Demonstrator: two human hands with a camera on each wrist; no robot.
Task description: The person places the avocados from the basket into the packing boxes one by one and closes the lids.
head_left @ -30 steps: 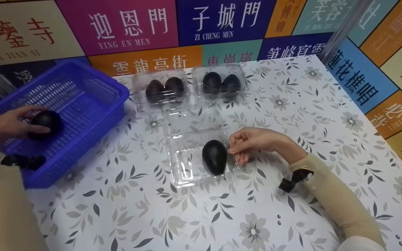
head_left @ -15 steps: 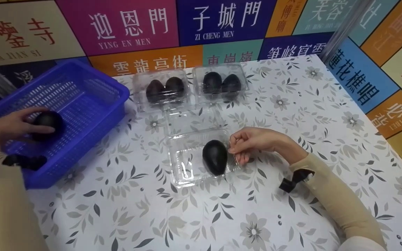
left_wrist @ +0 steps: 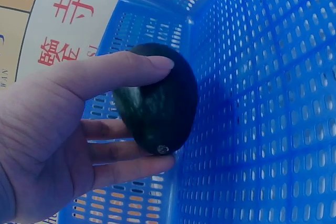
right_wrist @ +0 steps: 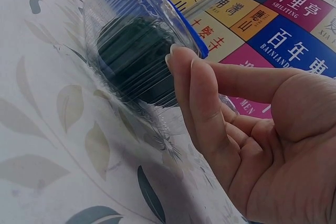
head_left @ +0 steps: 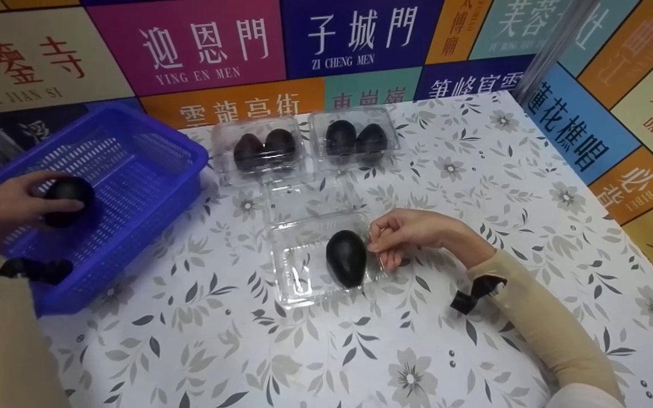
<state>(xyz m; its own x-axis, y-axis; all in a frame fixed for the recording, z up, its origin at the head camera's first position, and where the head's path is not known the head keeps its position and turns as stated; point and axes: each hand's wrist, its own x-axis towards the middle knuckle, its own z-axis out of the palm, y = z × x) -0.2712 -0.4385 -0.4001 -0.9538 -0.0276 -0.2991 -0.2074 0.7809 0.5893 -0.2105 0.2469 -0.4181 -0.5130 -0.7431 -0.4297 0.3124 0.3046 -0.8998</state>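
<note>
My left hand holds a dark avocado inside the blue plastic basket. In the left wrist view the thumb lies across the avocado, with fingers beneath it and its stem end showing. My right hand pinches the right rim of an opened clear plastic clamshell box. A second avocado lies in the right half of that box's near tray. Through the ribbed plastic wall, the right wrist view shows this avocado beside my fingertips.
Behind the opened box stand two clear boxes, the left box and the right box, each with two dark avocados. A flowered cloth covers the table. Panels with printed characters rise along the back and right edges.
The head view has shifted slightly. My left hand has moved a little with the avocado inside the basket, while my right hand stays at the box's rim.
</note>
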